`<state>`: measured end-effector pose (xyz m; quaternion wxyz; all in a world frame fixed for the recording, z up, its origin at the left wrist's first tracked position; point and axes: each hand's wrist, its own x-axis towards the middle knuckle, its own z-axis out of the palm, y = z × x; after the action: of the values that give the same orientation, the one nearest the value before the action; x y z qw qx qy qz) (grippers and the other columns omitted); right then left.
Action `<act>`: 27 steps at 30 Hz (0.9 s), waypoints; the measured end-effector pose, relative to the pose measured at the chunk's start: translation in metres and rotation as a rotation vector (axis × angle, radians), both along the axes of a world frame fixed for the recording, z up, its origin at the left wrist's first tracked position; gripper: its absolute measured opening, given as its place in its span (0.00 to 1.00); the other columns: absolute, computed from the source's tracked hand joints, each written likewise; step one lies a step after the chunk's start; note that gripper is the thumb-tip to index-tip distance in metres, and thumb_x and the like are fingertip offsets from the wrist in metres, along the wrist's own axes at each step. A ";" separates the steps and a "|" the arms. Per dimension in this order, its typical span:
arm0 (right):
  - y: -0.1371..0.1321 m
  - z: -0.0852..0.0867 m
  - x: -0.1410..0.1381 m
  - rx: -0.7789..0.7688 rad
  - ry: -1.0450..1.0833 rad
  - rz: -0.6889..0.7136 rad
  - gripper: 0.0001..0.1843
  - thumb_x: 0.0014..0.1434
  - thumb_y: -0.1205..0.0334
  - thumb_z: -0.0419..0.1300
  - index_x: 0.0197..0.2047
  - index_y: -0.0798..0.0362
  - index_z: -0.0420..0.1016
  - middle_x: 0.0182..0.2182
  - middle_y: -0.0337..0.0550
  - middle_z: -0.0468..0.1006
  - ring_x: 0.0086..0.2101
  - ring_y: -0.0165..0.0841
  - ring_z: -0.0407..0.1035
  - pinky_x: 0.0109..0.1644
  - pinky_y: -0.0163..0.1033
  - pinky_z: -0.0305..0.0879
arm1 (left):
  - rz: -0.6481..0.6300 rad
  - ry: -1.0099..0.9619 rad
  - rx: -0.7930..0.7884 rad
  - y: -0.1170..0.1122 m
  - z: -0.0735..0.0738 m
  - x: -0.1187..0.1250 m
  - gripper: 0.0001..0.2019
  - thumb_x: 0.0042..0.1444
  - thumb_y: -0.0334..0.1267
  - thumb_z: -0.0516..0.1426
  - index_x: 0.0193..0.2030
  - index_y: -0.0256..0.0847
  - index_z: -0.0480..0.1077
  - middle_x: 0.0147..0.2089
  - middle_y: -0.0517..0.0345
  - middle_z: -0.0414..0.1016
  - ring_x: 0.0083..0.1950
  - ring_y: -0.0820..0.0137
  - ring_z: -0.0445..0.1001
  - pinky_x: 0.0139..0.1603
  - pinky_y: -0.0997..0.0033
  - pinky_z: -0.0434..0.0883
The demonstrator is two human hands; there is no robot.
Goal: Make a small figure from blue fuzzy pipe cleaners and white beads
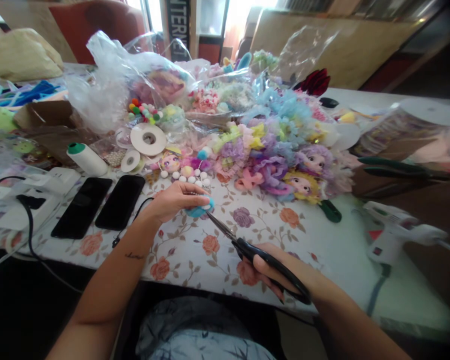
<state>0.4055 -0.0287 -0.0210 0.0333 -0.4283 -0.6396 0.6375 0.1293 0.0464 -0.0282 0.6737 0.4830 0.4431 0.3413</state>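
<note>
My left hand pinches a small fluffy blue pompom above the flowered tablecloth. A string of white beads lies just beyond the fingers; whether it joins the pompom I cannot tell. Black-handled scissors are gripped in my right hand, their blades pointing up and left. The blade tips are at the pompom's lower right edge and look nearly closed. Beyond the left hand lies a doll-face charm with purple and pink fluff.
Two black phones and a power strip lie at left. A thread spool and ribbon rolls stand behind. Colourful frilly dolls and plastic bags crowd the back. A white glue gun sits at right.
</note>
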 end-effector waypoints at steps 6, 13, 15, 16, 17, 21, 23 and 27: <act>-0.001 -0.002 0.001 -0.032 0.021 0.016 0.39 0.55 0.24 0.48 0.32 0.57 0.71 0.28 0.43 0.74 0.15 0.20 0.60 0.17 0.28 0.56 | -0.016 -0.002 0.006 -0.001 0.001 0.000 0.12 0.43 0.41 0.71 0.33 0.37 0.81 0.28 0.56 0.79 0.26 0.77 0.71 0.26 0.79 0.66; -0.001 -0.003 -0.001 -0.050 0.007 0.012 0.40 0.53 0.23 0.49 0.32 0.57 0.70 0.25 0.40 0.70 0.15 0.21 0.60 0.16 0.27 0.56 | -0.041 0.013 0.016 -0.001 0.002 -0.001 0.12 0.43 0.41 0.71 0.33 0.37 0.81 0.27 0.56 0.79 0.26 0.77 0.70 0.25 0.78 0.66; 0.000 -0.003 -0.002 -0.056 -0.001 0.015 0.41 0.53 0.22 0.47 0.32 0.57 0.69 0.27 0.42 0.72 0.15 0.20 0.60 0.16 0.27 0.56 | -0.041 0.026 0.018 -0.002 0.003 0.000 0.11 0.43 0.41 0.70 0.32 0.37 0.81 0.27 0.56 0.78 0.25 0.77 0.69 0.24 0.78 0.65; 0.000 -0.002 -0.003 -0.057 -0.005 0.019 0.41 0.53 0.22 0.47 0.32 0.57 0.69 0.27 0.42 0.72 0.15 0.20 0.61 0.17 0.27 0.57 | -0.041 0.033 0.020 -0.002 0.004 0.000 0.11 0.43 0.41 0.70 0.32 0.36 0.81 0.26 0.56 0.77 0.25 0.78 0.68 0.24 0.78 0.64; 0.001 -0.002 -0.003 -0.056 -0.007 0.022 0.41 0.54 0.22 0.47 0.32 0.57 0.70 0.27 0.43 0.72 0.16 0.20 0.61 0.17 0.27 0.57 | -0.041 0.037 0.022 -0.002 0.004 0.000 0.11 0.43 0.41 0.70 0.31 0.36 0.81 0.26 0.56 0.77 0.25 0.78 0.68 0.23 0.78 0.64; 0.002 0.002 -0.005 -0.049 -0.004 0.023 0.40 0.54 0.23 0.47 0.31 0.56 0.70 0.26 0.42 0.72 0.16 0.21 0.60 0.18 0.28 0.58 | -0.037 0.043 0.020 -0.002 0.006 0.000 0.11 0.43 0.41 0.70 0.31 0.36 0.81 0.26 0.56 0.77 0.24 0.77 0.67 0.24 0.76 0.64; 0.002 0.005 -0.006 -0.042 -0.019 0.016 0.40 0.53 0.23 0.46 0.30 0.56 0.69 0.27 0.43 0.73 0.16 0.21 0.60 0.17 0.28 0.58 | -0.025 0.052 0.016 -0.003 0.006 0.001 0.11 0.42 0.40 0.71 0.31 0.36 0.81 0.26 0.55 0.77 0.24 0.76 0.68 0.25 0.75 0.65; 0.002 0.009 -0.009 -0.039 -0.052 -0.009 0.39 0.51 0.22 0.48 0.28 0.55 0.67 0.27 0.44 0.73 0.14 0.20 0.58 0.16 0.28 0.56 | -0.012 0.069 0.029 -0.003 0.006 0.001 0.12 0.41 0.40 0.71 0.31 0.36 0.81 0.28 0.54 0.78 0.26 0.75 0.69 0.26 0.75 0.65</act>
<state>0.3961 -0.0270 -0.0118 0.0113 -0.4482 -0.6258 0.6383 0.1300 0.0434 -0.0223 0.6530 0.5068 0.4583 0.3267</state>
